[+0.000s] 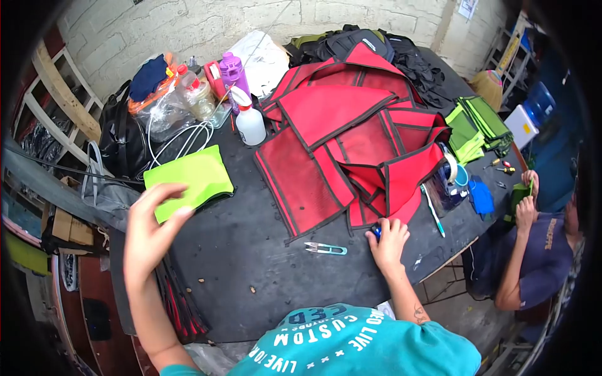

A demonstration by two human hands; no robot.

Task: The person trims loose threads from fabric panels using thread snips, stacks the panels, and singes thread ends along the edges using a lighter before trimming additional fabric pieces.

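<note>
My left hand [150, 229] is raised in front of a lime-green fabric piece [204, 172] with a dark lower edge. Its thumb and fingers are apart, with nothing seen between them. On the black tabletop, my right hand [389, 243] has its fingers curled round a small dark-blue object [376, 230], mostly hidden and too small to name. Teal-handled thread snips [326, 249] lie a little left of that hand. Just beyond it, red mesh-and-fabric pieces [301, 175] with dark binding are heaped, partly overlapping.
A white spray bottle [251, 125] and a purple bottle [233, 75] stand at the back left near a white cable [188, 141]. Folded green pieces [480, 125] lie right, beyond a toothbrush [433, 210]. Another person [539, 250] sits at the right, holding green material.
</note>
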